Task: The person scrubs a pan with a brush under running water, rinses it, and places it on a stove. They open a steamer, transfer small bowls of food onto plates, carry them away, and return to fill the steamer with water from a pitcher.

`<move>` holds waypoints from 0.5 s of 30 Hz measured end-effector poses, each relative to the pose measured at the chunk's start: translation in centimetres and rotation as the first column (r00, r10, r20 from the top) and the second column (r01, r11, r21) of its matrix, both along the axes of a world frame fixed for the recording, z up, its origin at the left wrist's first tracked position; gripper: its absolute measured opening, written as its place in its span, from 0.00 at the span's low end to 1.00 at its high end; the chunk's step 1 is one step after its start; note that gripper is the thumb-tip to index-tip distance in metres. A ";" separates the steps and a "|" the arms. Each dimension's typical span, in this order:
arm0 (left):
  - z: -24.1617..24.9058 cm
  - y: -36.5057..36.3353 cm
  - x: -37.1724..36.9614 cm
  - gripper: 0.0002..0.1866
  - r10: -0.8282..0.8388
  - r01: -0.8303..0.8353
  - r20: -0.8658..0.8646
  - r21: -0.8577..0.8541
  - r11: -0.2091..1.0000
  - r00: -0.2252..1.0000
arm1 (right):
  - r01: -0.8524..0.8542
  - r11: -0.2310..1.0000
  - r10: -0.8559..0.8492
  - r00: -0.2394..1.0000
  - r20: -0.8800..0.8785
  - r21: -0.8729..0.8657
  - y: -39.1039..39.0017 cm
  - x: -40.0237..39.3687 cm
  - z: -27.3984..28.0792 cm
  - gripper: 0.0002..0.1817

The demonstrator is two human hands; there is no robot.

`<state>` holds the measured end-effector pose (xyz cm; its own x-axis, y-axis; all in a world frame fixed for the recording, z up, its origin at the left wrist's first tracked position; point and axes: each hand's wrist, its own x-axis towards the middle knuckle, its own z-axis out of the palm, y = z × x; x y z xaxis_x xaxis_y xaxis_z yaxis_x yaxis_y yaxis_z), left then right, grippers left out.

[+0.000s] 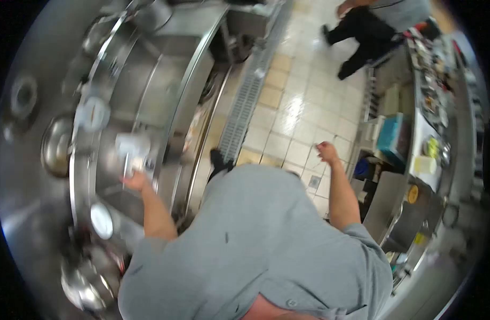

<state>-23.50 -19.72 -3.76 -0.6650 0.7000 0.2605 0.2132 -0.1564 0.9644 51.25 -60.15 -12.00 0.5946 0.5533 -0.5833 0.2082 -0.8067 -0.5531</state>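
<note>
My left hand (135, 181) reaches over the metal sink counter on the left, fingers closed round a pale, narrow object (128, 166) that is too blurred to name. Just beyond it sits a white container (132, 143) in the sink basin. My right hand (326, 152) hangs out over the tiled floor on the other side, fingers loosely bent and apart with nothing visible in them. It is closest to the shelving of the right-hand counter and touches nothing.
Metal bowls (57, 145) and pots (87, 285) line the left side, near a white round lid-like item (101, 220). A floor drain grate (244, 106) runs along the aisle. Another person (370, 26) stands ahead, beside a crowded counter (423, 125) with a blue bin (390, 134) below.
</note>
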 end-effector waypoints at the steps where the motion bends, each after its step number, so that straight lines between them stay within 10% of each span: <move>1: 1.8 -2.9 2.1 0.38 0.155 -0.357 -0.730 -0.130 0.925 0.666 | 0.106 0.994 -0.107 0.989 -0.102 -0.014 -0.8 1.0 1.8 0.20; 6: 9.3 -19.0 10.1 0.41 -0.056 -0.308 -0.715 -0.369 0.877 0.697 | 0.279 0.917 -0.347 0.910 -0.226 -0.286 -10.5 4.0 -3.8 0.16; 11: 10.2 -33.0 7.0 0.43 -0.324 -0.414 -0.787 -0.568 0.711 0.524 | 0.091 0.939 -0.202 0.927 -0.316 -0.332 -16.9 3.0 -6.9 0.18; 14: 15.0 -37.8 9.5 0.32 -0.060 -0.088 -0.091 -0.995 0.051 0.994 | -0.019 0.941 -0.136 0.892 -0.430 -0.337 -19.4 1.5 -10.9 0.17; 15: 14.1 -39.4 7.7 0.32 -0.059 -0.104 -0.106 -0.994 0.045 0.993 | -0.025 0.939 -0.138 0.886 -0.443 -0.342 -19.8 0.8 -11.1 0.17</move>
